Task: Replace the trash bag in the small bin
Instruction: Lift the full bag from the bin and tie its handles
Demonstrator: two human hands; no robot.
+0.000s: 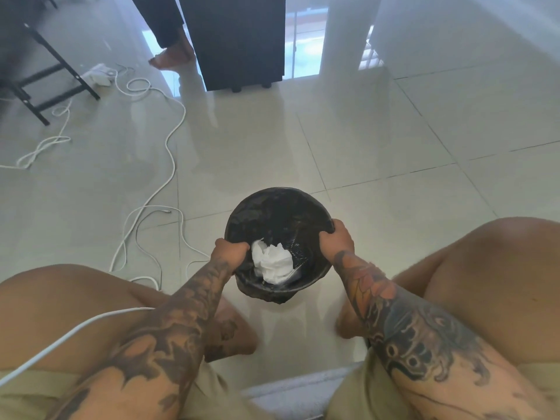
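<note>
Bin: small round black bin [277,207] stands on the glossy pale tiled floor [378,140] between the seated person's knees, lined with a black plastic trash bag [266,213].
Contents: crumpled white tissue [272,262] lies in the bag, toward the near side.
Left hand [230,248]: its grip pinches the bag edge at the near-left rim, fingers curled over.
Right hand [336,239]: its grip curls round the bag edge at the right rim.
Why: holding opposite sides likely frees the liner evenly so it lifts out without spilling.
Around: white cables [169,153] loop over the floor to the left, well apart; a dark cabinet [236,40] stands beyond; neither blocks the lift.
</note>
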